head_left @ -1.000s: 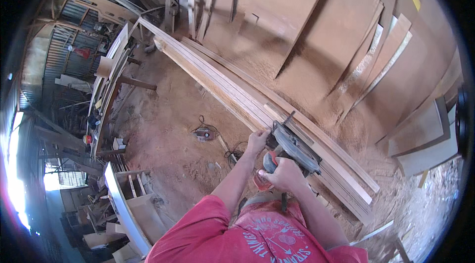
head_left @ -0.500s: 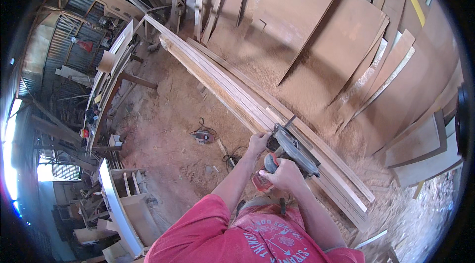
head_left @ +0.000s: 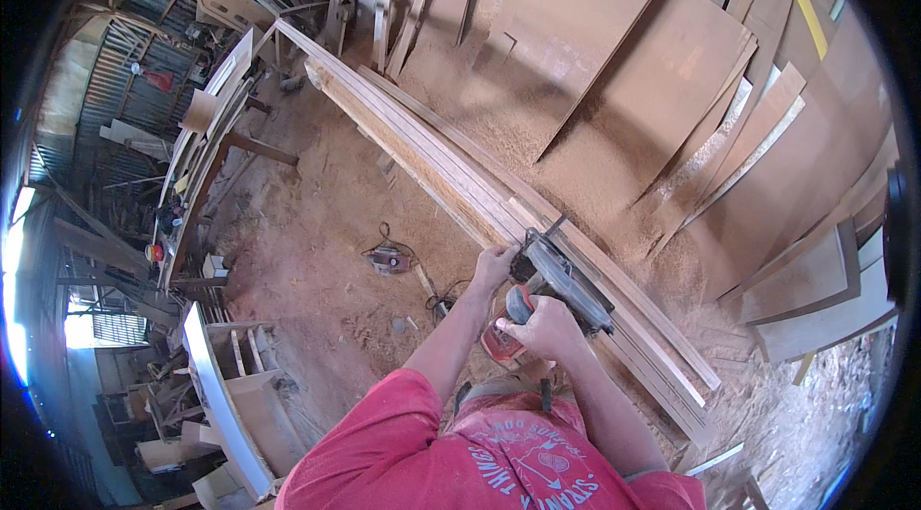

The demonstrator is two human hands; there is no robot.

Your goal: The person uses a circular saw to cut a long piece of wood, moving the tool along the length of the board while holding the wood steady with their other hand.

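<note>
A long stack of pale planks point(head_left: 422, 155) runs diagonally from the upper left to the lower right. On its near part rests a handheld circular saw point(head_left: 566, 275) with a dark metal base and an orange-and-grey body. My right hand point(head_left: 545, 328) is closed round the saw's handle. My left hand point(head_left: 494, 270) is at the saw's front, by the planks' left edge, fingers bent on something partly hidden, either the base or plank edge. The saw blade and cut are hidden.
Leaning sheets and boards point(head_left: 571, 21) line the right and back. A bench point(head_left: 206, 150) laden with boards stands left, a white-edged wooden piece point(head_left: 223, 395) lower left. A corded power tool point(head_left: 389, 259) lies on the sawdust floor point(head_left: 317, 213) beside an offcut.
The view has shifted slightly. Both my hands and the saw have edged a little toward the planks' far end, with the same hold.
</note>
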